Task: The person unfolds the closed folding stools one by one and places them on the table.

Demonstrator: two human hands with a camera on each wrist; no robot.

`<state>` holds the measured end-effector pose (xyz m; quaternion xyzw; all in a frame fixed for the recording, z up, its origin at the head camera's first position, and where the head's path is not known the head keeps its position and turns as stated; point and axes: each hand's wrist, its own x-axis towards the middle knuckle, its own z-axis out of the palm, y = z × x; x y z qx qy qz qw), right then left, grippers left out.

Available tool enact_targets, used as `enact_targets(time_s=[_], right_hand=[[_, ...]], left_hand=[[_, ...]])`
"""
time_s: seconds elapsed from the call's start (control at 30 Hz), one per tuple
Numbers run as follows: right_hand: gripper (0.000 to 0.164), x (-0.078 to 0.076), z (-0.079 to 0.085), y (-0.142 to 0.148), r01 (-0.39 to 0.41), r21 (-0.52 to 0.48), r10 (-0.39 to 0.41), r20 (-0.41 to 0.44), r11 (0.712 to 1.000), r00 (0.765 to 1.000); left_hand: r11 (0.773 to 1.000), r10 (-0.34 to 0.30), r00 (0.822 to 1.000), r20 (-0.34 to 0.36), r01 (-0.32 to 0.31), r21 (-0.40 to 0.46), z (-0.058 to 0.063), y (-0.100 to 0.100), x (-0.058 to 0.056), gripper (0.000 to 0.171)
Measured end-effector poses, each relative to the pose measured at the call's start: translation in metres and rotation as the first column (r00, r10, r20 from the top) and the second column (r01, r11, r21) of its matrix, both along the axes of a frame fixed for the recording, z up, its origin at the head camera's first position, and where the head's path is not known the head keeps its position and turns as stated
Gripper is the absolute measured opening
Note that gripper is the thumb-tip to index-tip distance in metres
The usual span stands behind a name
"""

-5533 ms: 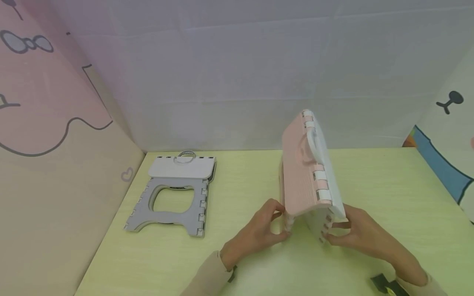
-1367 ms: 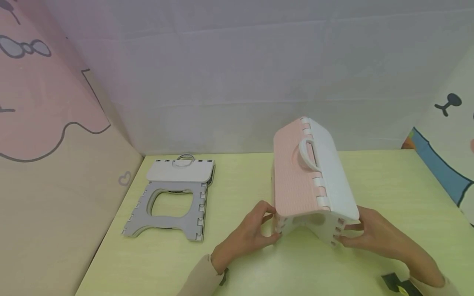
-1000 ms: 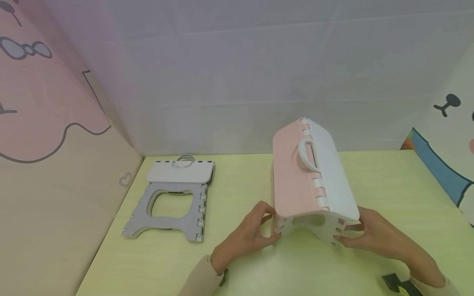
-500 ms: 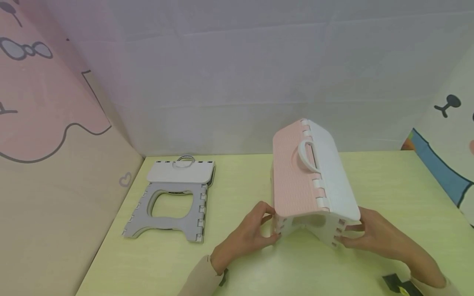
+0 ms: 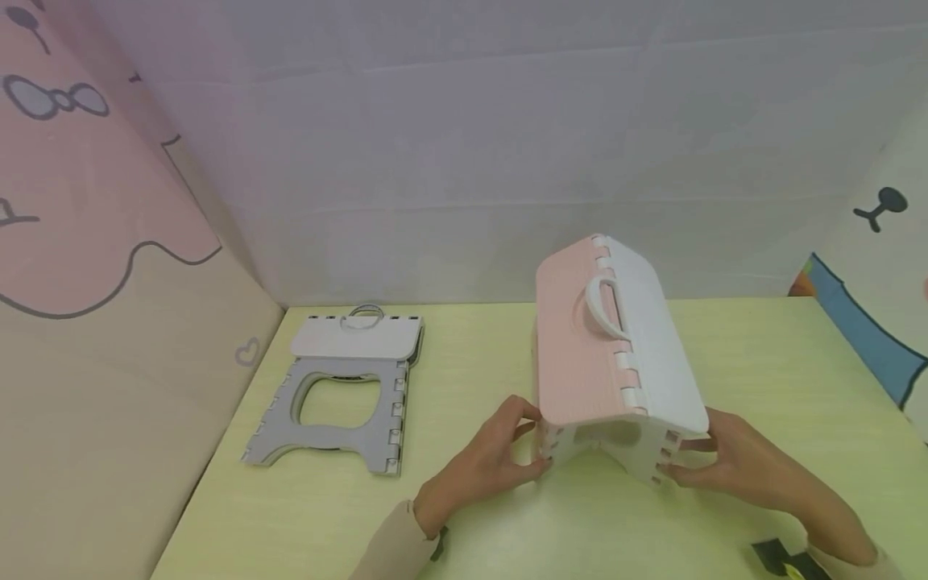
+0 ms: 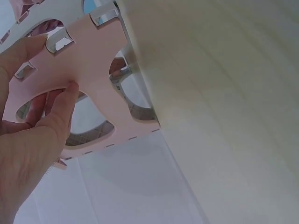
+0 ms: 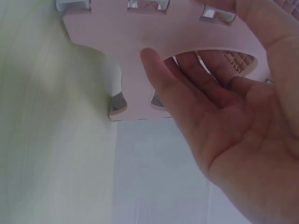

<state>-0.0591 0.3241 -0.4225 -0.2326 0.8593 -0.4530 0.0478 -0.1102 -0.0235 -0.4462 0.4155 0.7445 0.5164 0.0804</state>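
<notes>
Fingers (image 6: pixel 63 105) of left hand (image 5: pixel 493 453) and right hand (image 5: pixel 747 459) grip pink stool (image 5: pixel 576 346) toward worktop's (image 5: pixel 471 350) right edge, seemingly mid-unfolding; next likely needs wider spreading.

Both sleeves (image 5: pixel 395 541) are beige, with dark wrist pieces (image 5: pixel 770 553), the right yellow-marked.

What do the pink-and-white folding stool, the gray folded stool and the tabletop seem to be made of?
Pink-and-white folding stool: likely molded plastic, matte; finely ridged pink top, interlocking hinge knuckles.
Gray folded stool: probably plastic too, smooth and matte, with rounded cutouts and similar hinges.
Tabletop: faint streaks suggest wood grain, with a soft sheen; real wood or printed laminate, I can't tell.
</notes>
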Motion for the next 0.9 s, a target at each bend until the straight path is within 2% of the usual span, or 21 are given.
enact_targets(time_s=[0.2, 0.33, 0.6, 0.9], right_hand=[[0.068, 0.0005, -0.0013, -0.0005, 0.005, 0.026, -0.005, -0.021, 1.000, 1.000], [0.070, 0.0014, -0.0015, -0.0012, 0.010, 0.030, -0.009, -0.035, 0.999, 0.999], [0.069, 0.0040, 0.0017, -0.0052, 0.000, 0.032, 0.001, -0.042, 0.999, 0.999], [0.067, 0.0045, 0.0044, -0.0077, 0.033, 0.098, -0.027, -0.070, 0.995, 0.997]], left_hand=[[0.999, 0.020, 1.000, -0.004, -0.020, -0.032, 0.0010, -0.0003, 0.0007, 0.052], [0.999, 0.019, 0.999, -0.035, -0.020, -0.041, 0.0016, 0.0006, 0.0008, 0.052], [0.998, 0.010, 1.000, -0.009, -0.010, -0.064, 0.0026, 0.0008, 0.0016, 0.051], [0.993, 0.033, 0.997, -0.066, -0.040, -0.109, 0.0057, -0.0002, 0.0030, 0.055]])
